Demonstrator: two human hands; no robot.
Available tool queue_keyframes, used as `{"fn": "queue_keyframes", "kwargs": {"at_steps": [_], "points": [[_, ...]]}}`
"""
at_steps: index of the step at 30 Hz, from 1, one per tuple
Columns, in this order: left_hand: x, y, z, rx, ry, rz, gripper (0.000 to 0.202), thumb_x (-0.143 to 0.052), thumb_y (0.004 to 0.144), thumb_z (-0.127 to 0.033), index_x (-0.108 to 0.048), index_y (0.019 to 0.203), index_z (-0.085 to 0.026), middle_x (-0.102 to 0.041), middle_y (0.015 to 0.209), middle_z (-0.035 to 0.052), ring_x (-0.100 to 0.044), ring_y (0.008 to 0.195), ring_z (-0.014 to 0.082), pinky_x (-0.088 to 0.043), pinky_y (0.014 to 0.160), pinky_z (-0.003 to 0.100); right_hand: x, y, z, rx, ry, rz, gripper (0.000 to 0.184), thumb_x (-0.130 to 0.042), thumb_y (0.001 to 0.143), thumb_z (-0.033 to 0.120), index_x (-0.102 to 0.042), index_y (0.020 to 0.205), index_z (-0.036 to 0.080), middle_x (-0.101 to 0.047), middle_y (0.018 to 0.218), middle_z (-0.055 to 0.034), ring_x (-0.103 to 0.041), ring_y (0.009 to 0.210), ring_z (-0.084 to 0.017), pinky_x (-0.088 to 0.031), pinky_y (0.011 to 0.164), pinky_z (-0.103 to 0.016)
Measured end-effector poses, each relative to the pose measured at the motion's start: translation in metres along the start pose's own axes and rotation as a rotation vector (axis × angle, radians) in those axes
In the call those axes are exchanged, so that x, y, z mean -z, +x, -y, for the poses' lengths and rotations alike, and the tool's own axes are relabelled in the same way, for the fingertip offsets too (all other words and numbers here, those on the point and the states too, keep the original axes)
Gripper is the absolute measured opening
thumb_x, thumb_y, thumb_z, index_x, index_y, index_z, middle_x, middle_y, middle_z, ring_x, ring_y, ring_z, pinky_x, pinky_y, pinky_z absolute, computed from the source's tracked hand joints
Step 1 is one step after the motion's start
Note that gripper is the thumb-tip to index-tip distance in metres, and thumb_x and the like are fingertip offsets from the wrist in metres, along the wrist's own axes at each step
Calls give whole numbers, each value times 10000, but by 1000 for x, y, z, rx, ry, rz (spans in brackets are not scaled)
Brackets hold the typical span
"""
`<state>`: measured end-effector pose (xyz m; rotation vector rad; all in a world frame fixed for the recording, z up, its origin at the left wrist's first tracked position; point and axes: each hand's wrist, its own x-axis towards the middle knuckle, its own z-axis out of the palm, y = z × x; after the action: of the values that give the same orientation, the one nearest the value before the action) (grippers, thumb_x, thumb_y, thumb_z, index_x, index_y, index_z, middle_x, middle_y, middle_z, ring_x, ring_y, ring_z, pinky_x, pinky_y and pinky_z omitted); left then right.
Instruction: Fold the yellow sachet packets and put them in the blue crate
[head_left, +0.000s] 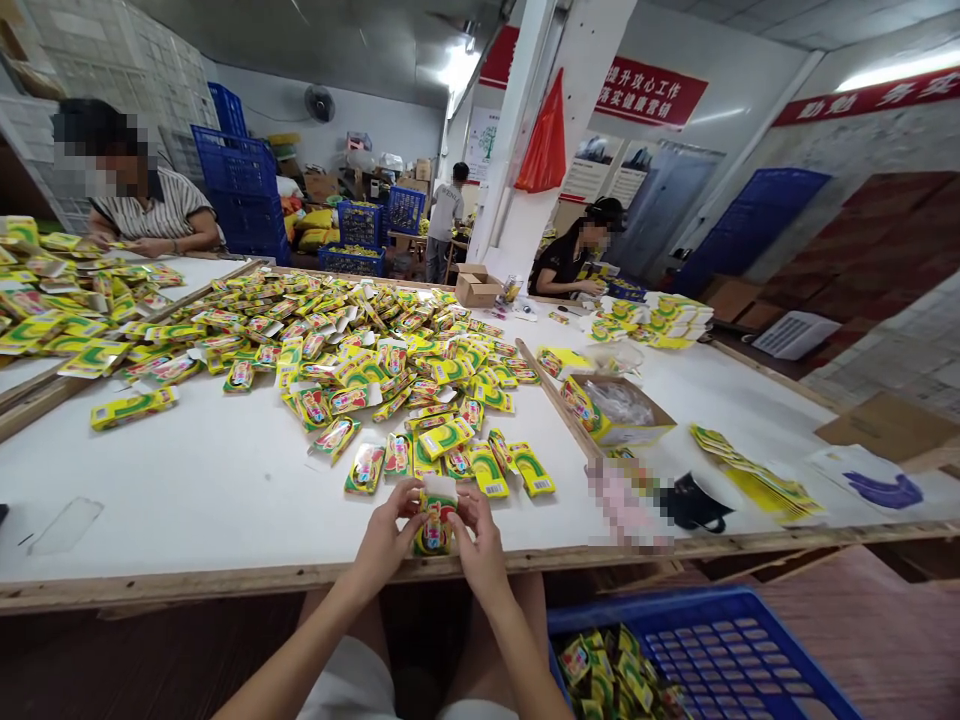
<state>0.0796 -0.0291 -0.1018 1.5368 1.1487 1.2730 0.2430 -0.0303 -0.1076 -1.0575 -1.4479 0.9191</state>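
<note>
Between my two hands I hold a small yellow-green crayon box (pixel 435 527) with its white top flap standing up, close to the table's front edge. The fingers of my left hand (pixel 395 520) close on its left side, thumb on the front. On the right side my right hand (pixel 474 530) grips it the same way. Just beyond my fingers lie several similar boxes (pixel 531 468), some flat and some tilted. A large heap of them (pixel 360 350) spreads behind, many with flaps sticking out.
At lower right stands a blue crate (pixel 720 640) partly filled with small boxes. A wooden strip (pixel 559 400) divides the white table (pixel 225 490). Right of it are an open carton (pixel 637 425), a black mug (pixel 694 500) and flat yellow cartons (pixel 757 475). Co-workers sit across the table.
</note>
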Motion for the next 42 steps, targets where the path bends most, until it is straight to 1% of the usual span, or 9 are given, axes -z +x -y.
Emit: {"fn": "queue_keyframes", "kwargs": {"at_steps": [3, 7, 10, 12, 16, 19, 22, 31, 42], "points": [[0, 5, -2, -24, 48, 65, 300, -533, 851, -214, -556, 1149, -234, -683, 1036, 45, -660, 885, 185, -521, 839, 349, 12, 6, 3, 28, -79, 12, 231, -546, 874, 283, -573, 1096, 224, -677, 1059, -68, -651, 981, -207, -525, 850, -314], [1, 11, -2, -58, 63, 121, 286, -520, 846, -173, -590, 1118, -224, -676, 1067, 55, -655, 912, 185, -520, 874, 359, 18, 19, 7, 52, -168, 122, 150, -544, 874, 288, -645, 962, 220, -694, 883, -33, -658, 803, -196, -530, 740, -292], [-1, 14, -1, -105, 80, 70, 251, -534, 832, -160, -620, 1061, -219, -653, 1125, 68, -602, 1083, 218, -491, 946, 388, 15, 26, 7, 88, -207, 115, 129, -552, 868, 277, -655, 827, 209, -672, 809, -27, -636, 788, -194, -513, 737, -293], [-4, 15, 1, -136, 91, 22, 225, -531, 833, -155, -630, 1025, -218, -632, 1163, 72, -559, 1157, 227, -455, 997, 411, 13, 27, 5, 94, -178, 53, 111, -563, 862, 269, -653, 859, 203, -669, 842, -36, -635, 824, -194, -510, 759, -296], [-10, 14, -1, -146, 15, -4, 262, -493, 863, -161, -562, 1109, -218, -626, 1116, 67, -609, 1048, 188, -487, 950, 385, 10, 22, 0, 72, -94, -32, 213, -556, 871, 255, -613, 1073, 215, -677, 973, -52, -647, 886, -190, -525, 786, -308], [-10, 13, -7, -178, 52, -18, 159, -520, 872, -203, -602, 1008, -203, -646, 1014, 62, -616, 979, 190, -500, 882, 351, 11, 18, 3, 134, -145, 21, 125, -592, 857, 268, -670, 942, 220, -686, 994, -58, -625, 983, -218, -506, 859, -348], [-9, 13, -15, -179, 78, -47, 105, -548, 871, -248, -637, 884, -193, -659, 917, 54, -621, 901, 187, -502, 814, 326, 10, 16, 9, 151, -160, 22, 117, -618, 846, 281, -686, 921, 220, -695, 978, -57, -628, 980, -219, -497, 875, -357], [-10, 19, -16, -27, 17, -103, 127, -582, 844, -287, -641, 852, -176, -668, 787, 29, -629, 743, 169, -500, 694, 285, 2, 26, 15, 70, -169, -45, 163, -608, 840, 331, -686, 831, 188, -705, 803, -40, -633, 705, -176, -513, 657, -280], [2, 2, -3, -211, 151, -29, 169, -533, 894, -301, -663, 970, -224, -657, 974, 64, -622, 943, 200, -500, 815, 325, -1, 6, 6, 62, -79, -12, 151, -586, 854, 309, -685, 905, 207, -705, 893, -48, -659, 855, -203, -528, 776, -325]]}}
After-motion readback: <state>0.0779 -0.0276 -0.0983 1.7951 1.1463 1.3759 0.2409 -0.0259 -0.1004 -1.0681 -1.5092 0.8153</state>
